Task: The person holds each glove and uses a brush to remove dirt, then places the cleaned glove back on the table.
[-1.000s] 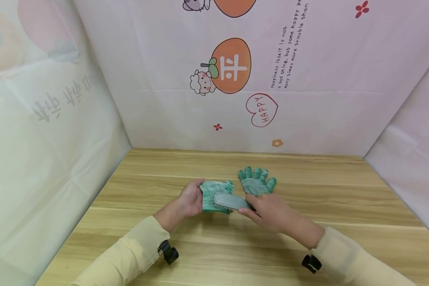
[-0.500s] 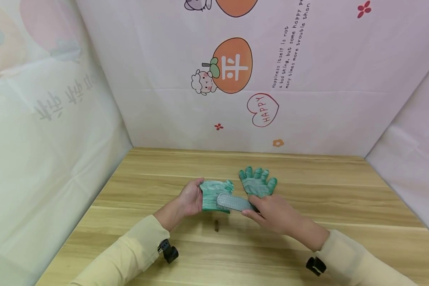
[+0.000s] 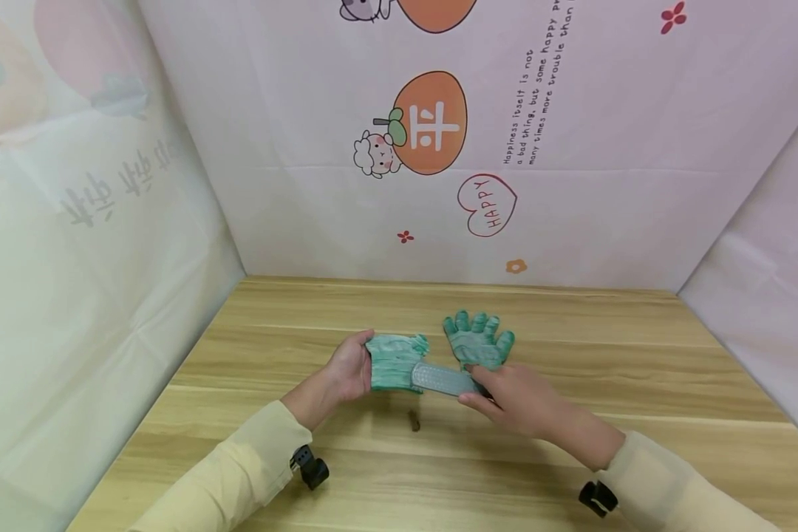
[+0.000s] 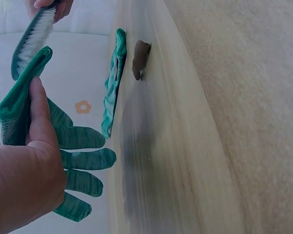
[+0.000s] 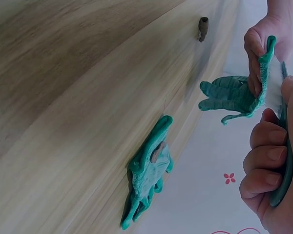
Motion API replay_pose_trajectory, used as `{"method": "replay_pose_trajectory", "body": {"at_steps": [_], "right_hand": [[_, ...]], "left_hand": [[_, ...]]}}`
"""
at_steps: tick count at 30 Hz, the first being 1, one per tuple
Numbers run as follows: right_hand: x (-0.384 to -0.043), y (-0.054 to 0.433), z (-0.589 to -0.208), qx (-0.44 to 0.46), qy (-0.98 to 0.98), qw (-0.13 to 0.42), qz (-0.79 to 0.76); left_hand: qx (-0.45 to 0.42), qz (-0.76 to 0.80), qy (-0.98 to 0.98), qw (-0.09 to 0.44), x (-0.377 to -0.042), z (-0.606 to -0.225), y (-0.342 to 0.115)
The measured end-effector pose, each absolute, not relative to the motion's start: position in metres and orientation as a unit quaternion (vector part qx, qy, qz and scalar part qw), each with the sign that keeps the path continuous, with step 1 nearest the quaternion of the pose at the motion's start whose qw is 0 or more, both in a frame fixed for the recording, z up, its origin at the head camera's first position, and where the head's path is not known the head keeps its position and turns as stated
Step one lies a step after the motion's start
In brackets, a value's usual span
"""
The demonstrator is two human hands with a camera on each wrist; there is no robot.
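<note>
A green glove [image 3: 392,363] is propped on the left hand [image 3: 350,368], fingers pretty straight underneath. A brush [image 3: 445,379] is gripped by the right hand [image 3: 522,400], bristles [image 4: 34,44] at the glove's 4 o'clock corner. Second glove [image 3: 476,343] is laid around 2 o'clock from it, brown bit [image 3: 415,421] near 6.

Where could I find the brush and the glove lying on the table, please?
Brush [image 3: 444,379]: head view, on its flat back.
Lying glove [image 3: 478,348]: head view, on the flat part below its fingers.
</note>
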State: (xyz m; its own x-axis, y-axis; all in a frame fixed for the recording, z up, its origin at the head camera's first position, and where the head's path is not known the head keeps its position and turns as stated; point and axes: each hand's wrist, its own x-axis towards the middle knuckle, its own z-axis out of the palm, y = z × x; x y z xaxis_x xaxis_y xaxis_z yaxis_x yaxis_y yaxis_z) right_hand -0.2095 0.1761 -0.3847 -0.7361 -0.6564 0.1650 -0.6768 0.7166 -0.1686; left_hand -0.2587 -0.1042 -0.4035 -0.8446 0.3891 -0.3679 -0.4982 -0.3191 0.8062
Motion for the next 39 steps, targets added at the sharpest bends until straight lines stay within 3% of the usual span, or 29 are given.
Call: {"method": "replay_pose_trajectory", "body": {"at_steps": [7, 14, 19, 39], "right_hand": [[-0.209, 0.18, -0.379, 0.355, -0.926, 0.032, 0.127], [-0.214, 0.169, -0.365, 0.365, -0.921, 0.069, 0.118], [-0.217, 0.156, -0.361, 0.356, -0.928, 0.067, 0.087], [-0.217, 0.15, -0.373, 0.348, -0.934, 0.056, 0.067]], "left_hand": [[-0.042, 0.811, 0.511, 0.281, -0.258, -0.403, -0.104], [-0.029, 0.799, 0.525, 0.292, -0.258, -0.406, -0.099], [-0.02, 0.797, 0.523, 0.301, -0.256, -0.406, -0.096], [-0.003, 0.792, 0.523, 0.315, -0.254, -0.403, -0.093]]}}
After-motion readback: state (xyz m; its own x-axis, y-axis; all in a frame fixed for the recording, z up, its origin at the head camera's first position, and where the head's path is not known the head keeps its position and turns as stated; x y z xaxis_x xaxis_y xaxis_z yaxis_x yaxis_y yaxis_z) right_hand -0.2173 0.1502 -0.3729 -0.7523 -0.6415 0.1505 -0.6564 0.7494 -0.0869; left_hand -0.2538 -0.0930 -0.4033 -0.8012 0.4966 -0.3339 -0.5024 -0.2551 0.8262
